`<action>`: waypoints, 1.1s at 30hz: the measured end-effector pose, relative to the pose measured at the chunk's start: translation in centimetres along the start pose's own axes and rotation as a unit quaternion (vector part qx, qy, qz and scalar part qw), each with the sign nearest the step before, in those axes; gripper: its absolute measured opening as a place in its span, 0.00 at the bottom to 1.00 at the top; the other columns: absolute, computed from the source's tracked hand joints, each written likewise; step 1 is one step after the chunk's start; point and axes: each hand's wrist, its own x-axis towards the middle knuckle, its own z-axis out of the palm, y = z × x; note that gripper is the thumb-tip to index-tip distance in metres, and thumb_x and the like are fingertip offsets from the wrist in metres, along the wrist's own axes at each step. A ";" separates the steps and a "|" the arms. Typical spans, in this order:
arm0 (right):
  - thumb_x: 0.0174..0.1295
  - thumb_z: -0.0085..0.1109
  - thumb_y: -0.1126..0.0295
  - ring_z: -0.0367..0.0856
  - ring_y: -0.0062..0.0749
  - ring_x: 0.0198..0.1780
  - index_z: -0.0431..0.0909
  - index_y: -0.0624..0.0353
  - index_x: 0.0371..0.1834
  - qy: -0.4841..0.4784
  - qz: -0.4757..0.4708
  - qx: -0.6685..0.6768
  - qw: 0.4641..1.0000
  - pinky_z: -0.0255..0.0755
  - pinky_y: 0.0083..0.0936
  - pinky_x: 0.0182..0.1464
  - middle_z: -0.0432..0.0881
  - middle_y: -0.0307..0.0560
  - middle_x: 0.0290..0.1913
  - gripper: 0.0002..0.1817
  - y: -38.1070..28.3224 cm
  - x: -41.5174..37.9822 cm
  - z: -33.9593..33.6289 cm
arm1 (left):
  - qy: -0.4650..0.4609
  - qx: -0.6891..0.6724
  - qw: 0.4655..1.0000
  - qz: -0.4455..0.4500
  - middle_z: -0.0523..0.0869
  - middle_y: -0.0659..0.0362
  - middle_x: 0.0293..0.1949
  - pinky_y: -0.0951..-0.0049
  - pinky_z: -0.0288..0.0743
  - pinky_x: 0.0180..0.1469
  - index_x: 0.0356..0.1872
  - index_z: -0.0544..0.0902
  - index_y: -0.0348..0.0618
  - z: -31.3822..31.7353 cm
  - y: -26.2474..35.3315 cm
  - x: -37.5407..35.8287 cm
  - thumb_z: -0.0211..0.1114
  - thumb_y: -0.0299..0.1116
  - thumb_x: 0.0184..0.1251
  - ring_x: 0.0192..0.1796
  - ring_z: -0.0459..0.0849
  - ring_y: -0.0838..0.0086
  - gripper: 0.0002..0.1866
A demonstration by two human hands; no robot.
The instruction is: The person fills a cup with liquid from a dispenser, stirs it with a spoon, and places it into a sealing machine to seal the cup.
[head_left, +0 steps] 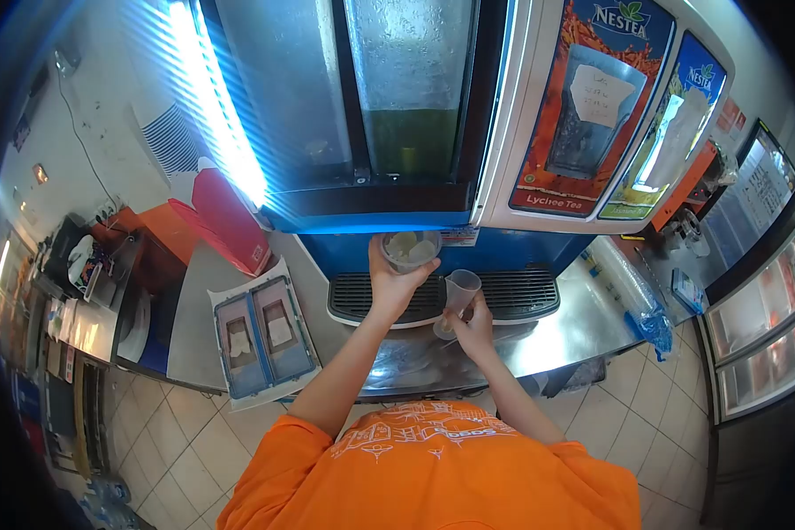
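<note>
While left grip (392, 284) clasps cup (412, 251), right grip (474, 327) pinches beaker (461, 290), mouth up, long axis roughly upright.

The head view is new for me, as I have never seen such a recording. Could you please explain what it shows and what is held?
No robot here: one camera, worn on a person's head, looks forward and down. The orange printed shirt is the wearer's. The bare left hand holds a clear round plastic cup with pale pieces inside, near a tall blue-and-black drink dispenser. The bare right hand has its grip on a translucent plastic beaker. On the shiny metal counter lie a flat blue-grey frame with two panels, at the left, and a clear plastic-wrapped bundle, at the right.
</note>
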 end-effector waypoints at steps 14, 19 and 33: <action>0.51 0.66 0.70 0.78 0.23 0.28 0.69 0.62 0.44 -0.002 0.016 0.021 1.000 0.70 0.20 0.30 0.80 0.45 0.32 0.20 -0.3 -0.2 -0.2 | -0.026 -0.024 0.999 0.017 0.71 0.52 0.54 0.67 0.67 0.59 0.58 0.61 0.35 0.4 0.2 1.5 0.78 0.29 0.43 0.56 0.73 0.66 0.41; 0.51 0.66 0.70 0.78 0.24 0.28 0.69 0.62 0.44 -0.003 0.006 0.007 1.000 0.70 0.20 0.31 0.80 0.45 0.32 0.20 0.1 -0.1 -0.4 | -0.031 -0.042 0.999 0.009 0.71 0.51 0.53 0.67 0.67 0.60 0.58 0.60 0.35 0.5 0.1 1.5 0.77 0.27 0.43 0.57 0.72 0.66 0.41; 0.54 0.62 0.72 0.76 0.38 0.36 0.67 0.64 0.46 0.146 -0.113 -0.092 0.978 0.68 0.28 0.36 0.75 0.52 0.35 0.19 2.6 6.6 -3.8 | -0.023 -0.056 0.998 0.012 0.70 0.49 0.53 0.67 0.66 0.60 0.57 0.60 0.33 0.7 0.5 1.5 0.78 0.29 0.42 0.57 0.71 0.64 0.42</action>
